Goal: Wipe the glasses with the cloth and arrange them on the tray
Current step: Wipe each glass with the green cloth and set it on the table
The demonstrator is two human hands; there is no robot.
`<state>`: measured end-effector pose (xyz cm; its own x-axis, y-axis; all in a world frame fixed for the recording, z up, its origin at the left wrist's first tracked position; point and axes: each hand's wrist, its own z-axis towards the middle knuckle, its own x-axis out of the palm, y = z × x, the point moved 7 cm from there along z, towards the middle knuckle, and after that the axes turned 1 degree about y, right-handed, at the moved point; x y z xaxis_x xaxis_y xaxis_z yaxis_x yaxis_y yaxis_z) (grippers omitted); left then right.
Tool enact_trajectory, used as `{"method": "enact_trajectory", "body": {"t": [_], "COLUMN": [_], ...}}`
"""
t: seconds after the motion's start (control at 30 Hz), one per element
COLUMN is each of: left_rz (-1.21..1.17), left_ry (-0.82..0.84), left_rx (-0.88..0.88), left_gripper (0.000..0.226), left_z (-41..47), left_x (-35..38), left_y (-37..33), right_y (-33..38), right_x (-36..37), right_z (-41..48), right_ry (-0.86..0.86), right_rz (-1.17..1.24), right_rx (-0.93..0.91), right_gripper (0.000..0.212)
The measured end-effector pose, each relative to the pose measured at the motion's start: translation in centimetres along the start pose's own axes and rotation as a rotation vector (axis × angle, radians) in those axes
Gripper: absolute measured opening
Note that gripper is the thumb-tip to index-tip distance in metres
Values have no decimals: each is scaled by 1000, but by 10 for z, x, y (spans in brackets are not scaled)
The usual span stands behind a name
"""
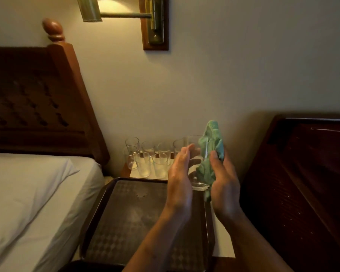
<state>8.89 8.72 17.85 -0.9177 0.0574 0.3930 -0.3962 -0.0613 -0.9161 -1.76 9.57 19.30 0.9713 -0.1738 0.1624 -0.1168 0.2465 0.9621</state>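
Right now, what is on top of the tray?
On the tray no glass shows, only pale smudges on its patterned surface. The left forearm covers its right side, so that part is hidden. The glasses stand behind it.

Person shows as two arms only. Left hand (pixel 180 179) and right hand (pixel 226 185) bare. Left forearm (pixel 155 238) and right forearm (pixel 249 238) also bare, uncovered right down to the bottom frame edge. Slim wrists, with tendon ridges visible at the left wrist. Fingers (pixel 186 152) long and slender. Nails too blurred to read. Dim warm light, so fine surface detail is soft.
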Motion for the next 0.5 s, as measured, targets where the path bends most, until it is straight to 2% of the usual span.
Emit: {"method": "enact_trajectory", "body": {"t": [0.07,0.13,0.3,0.37,0.5], "left_rz": [-6,31,77,95,93], "left_ry": [1,25,3,35,80], "left_rx": [27,50,51,65,67], "left_gripper": [60,55,51,52,33], "left_z": [1,5,6,-1,-9], "left_x": [-1,-3,-6,-2,11], "left_y": [-6,-14,-21,-18,-14], "right_y": [-2,-7,2,11,16], "right_x": [6,12,18,10,-1], "right_z": [-14,-32,-34,-17,-3], "right_ry": [39,77,154,121,6], "right_rz": [-30,-66,-129,-77,-18], "right_rx": [-3,-11,-132,-126,-76], "right_gripper": [57,67,67,65,65]}}
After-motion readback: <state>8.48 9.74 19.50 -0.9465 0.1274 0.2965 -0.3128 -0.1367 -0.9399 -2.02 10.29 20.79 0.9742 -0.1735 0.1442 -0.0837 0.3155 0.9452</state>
